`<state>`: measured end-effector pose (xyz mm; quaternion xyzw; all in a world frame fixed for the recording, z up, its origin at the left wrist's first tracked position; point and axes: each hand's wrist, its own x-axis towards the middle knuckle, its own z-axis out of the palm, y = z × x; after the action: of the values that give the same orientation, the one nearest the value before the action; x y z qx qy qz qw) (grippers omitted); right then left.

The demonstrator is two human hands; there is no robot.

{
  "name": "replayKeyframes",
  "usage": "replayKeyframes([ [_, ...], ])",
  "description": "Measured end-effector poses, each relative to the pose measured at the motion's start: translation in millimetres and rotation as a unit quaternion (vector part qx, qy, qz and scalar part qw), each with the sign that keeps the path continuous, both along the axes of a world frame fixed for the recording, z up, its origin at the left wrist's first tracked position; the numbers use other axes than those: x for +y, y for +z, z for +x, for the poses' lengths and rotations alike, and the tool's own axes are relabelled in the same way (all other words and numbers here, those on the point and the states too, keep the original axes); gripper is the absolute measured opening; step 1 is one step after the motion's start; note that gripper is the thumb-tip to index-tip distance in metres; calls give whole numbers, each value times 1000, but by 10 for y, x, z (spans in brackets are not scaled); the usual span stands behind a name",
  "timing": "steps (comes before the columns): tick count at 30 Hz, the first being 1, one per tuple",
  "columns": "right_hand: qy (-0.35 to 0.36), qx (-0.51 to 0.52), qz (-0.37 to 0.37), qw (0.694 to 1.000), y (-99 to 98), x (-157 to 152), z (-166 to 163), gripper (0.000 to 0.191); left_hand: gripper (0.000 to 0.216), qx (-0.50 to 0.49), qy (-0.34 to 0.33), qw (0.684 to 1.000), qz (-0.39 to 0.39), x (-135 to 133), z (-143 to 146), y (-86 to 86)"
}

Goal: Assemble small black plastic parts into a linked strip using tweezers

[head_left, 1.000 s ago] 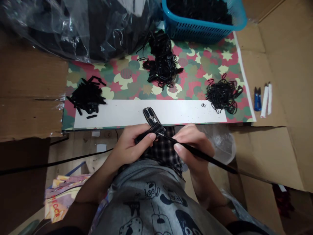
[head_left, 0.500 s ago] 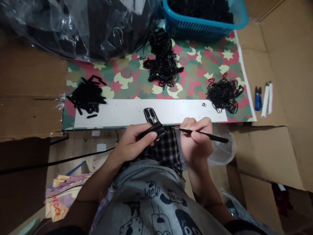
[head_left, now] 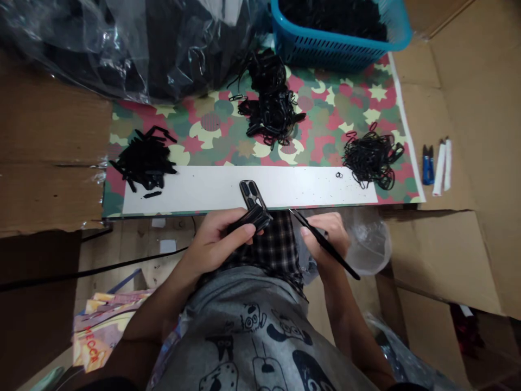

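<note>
My left hand is closed around a glossy black folded rubber piece, just in front of the table edge. From under it a dark flat part with oval openings sticks out over the white strip; whether the two are joined I cannot tell. My right hand grips black tweezers, their fine tips pointing up and left, a short way right of the rubber piece and apart from it. A pile of thin black loops lies to the right, and a pile of short black strips to the left.
More black loops and parts are heaped mid-table. Behind them stand a blue basket of black pieces and a large clear plastic bag. Blue-handled snips and two white sticks lie on cardboard at right.
The tweezers have swung from nearly level to a steep slant, their handle end now lower, as my right hand turned. The rubber piece in my left hand has tilted and shifted slightly left.
</note>
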<state>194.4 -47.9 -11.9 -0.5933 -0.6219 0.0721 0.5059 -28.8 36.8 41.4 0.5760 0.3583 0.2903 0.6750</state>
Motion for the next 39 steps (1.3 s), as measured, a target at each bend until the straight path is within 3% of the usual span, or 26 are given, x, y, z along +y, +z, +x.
replayKeyframes([
  [3,-12,132,-17,991,46,4,-10,3,20,10,-1,1000,4,-7,-7,-12],
  [6,-78,217,-65,971,66,53,-24,20,21,17,0,1000,12,-25,-15,-27],
  [10,-177,274,-95,940,54,113,10,26,23,23,6,1000,-5,-64,-36,-28],
  [15,-227,313,-91,918,105,105,94,29,15,3,-8,999,-35,-72,-53,-49],
  [19,-238,377,-76,892,137,104,111,30,16,-18,-28,998,-51,-69,-42,-88],
  [24,-240,439,-88,861,26,111,86,38,25,-55,-33,994,-90,-96,-30,-126],
  [29,-273,459,-98,840,-59,53,74,44,34,-45,-43,996,-70,-117,-25,-174],
  [33,-266,453,-73,848,12,17,96,36,34,-12,-19,997,-70,-135,11,-175],
  [39,-163,452,-51,875,137,45,97,14,26,7,-1,996,-84,-136,51,-125],
])
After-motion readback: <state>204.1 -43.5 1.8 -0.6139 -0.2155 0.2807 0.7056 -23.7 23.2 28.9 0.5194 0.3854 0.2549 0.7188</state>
